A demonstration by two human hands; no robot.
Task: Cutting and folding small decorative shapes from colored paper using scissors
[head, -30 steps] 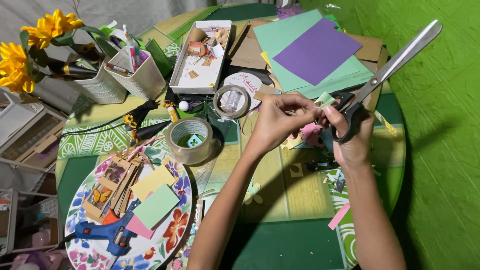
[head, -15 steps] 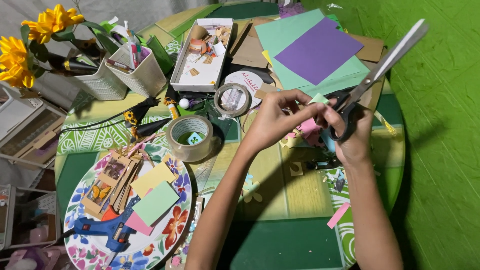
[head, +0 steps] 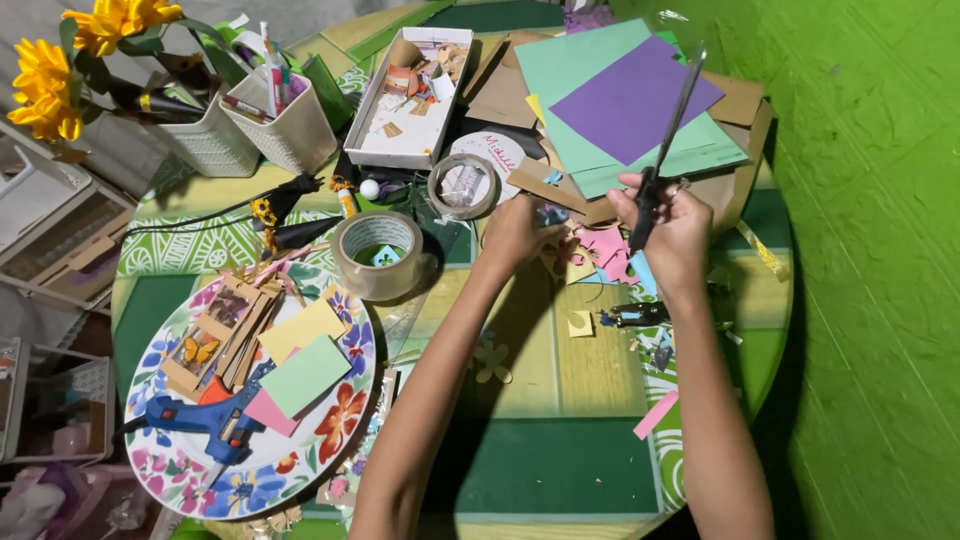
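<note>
My right hand (head: 672,232) grips the black handles of long scissors (head: 668,140), whose blades point up and away over the purple sheet (head: 634,98). My left hand (head: 520,232) reaches down to the table with curled fingers, touching small paper cutouts (head: 553,214) beside pink paper scraps (head: 606,252). Whether it pinches a piece is hidden by the fingers.
A floral plate (head: 340,420) at the near left holds coloured cards and a blue glue gun (head: 205,420). Two tape rolls (head: 378,254) sit mid-table. A white box (head: 408,90), white baskets (head: 285,125) and yellow flowers (head: 50,70) stand behind. Teal and brown sheets (head: 560,60) lie far right.
My left hand has dropped from the scissors' tip area down to the table's cutouts. The scissors have swung more upright, and the small green piece is no longer seen.
</note>
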